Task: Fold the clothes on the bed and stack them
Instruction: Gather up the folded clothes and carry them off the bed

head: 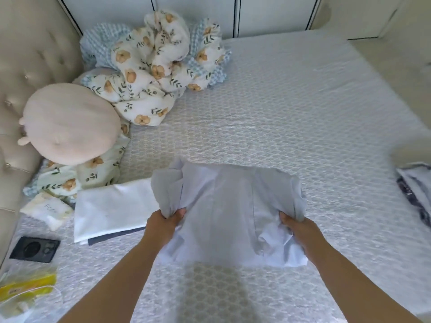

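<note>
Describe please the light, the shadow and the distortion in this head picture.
Head view: soft daylight, no harsh glare; a dim shadow falls on the bed cover below the pale blue shirt that the left hand and right hand grip; the wide lens bends the wall panels and bed edges; the dark patterned garment at the right edge is blurred.

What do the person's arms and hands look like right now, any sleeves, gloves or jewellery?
Both forearms are bare up to the frame edge, no sleeves showing. The left hand and right hand wear no gloves; no watch, bracelet or rings are visible.
</note>
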